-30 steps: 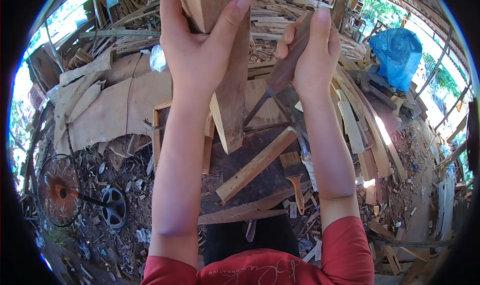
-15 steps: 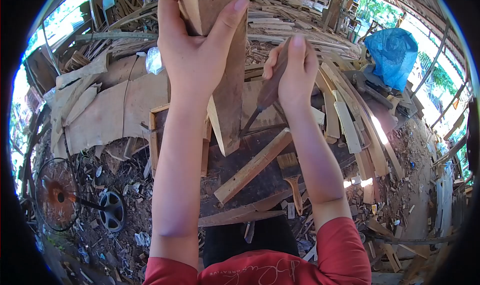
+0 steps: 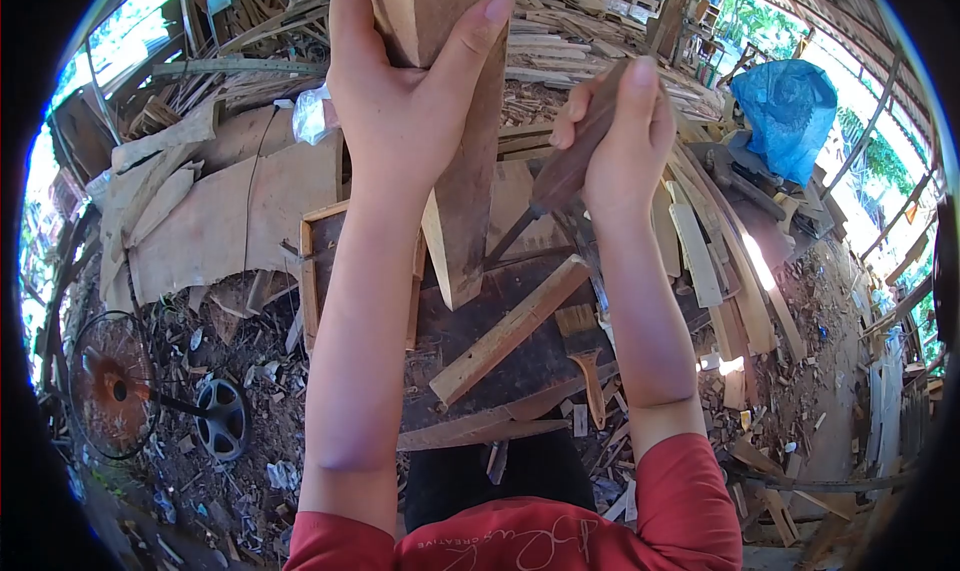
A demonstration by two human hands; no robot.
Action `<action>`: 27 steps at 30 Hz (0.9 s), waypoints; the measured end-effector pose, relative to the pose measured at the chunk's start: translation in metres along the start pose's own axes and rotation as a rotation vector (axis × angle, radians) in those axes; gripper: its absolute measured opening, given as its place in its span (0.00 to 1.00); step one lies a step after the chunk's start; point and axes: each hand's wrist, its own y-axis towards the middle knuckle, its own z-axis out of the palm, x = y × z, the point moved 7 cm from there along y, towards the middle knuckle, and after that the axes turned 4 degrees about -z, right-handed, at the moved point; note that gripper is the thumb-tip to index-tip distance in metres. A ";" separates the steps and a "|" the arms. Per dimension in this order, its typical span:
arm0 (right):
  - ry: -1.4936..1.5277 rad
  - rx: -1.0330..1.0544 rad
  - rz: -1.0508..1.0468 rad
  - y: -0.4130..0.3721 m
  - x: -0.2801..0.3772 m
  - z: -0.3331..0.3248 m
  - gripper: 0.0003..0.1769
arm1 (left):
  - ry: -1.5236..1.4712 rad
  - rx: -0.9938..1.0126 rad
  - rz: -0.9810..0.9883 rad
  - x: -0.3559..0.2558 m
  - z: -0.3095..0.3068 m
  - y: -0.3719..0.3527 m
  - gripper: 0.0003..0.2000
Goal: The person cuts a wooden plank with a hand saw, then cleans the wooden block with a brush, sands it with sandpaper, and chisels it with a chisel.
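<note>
My left hand point(image 3: 400, 121) is closed round the upper end of a thick, tapered wooden block point(image 3: 468, 186), thumb on its broad face. The block stands steeply, its narrow end low over the dark work surface point(image 3: 410, 401). In my right hand point(image 3: 628, 156) is a wooden-handled tool point(image 3: 578, 153) with a thin dark metal shaft. The fingers wrap the handle and the thumb lies along its top. The shaft slants down to the left, its tip right beside the block's lower edge. A straight wooden strip point(image 3: 510, 331) and a flat paintbrush point(image 3: 582, 349) lie nearer my body.
An open wooden frame point(image 3: 308, 281) stands left of my left forearm. Behind it lies a broad brown sheet point(image 3: 200, 241). A fan with an orange centre point(image 3: 118, 389) is at lower left. Long planks point(image 3: 695, 256) and a blue plastic bag point(image 3: 785, 116) are on the right.
My right hand and the tool have moved right and slightly up, the shaft now lying at a flatter slant. My left hand and the block's top have shifted a little right.
</note>
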 end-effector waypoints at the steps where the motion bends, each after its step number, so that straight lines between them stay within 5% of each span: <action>1: 0.014 -0.022 -0.003 0.001 0.001 -0.002 0.24 | 0.003 0.000 -0.001 -0.001 0.000 -0.001 0.22; 27: 0.037 -0.063 -0.106 0.014 0.018 -0.010 0.26 | 0.078 -0.030 -0.003 0.003 -0.003 0.000 0.21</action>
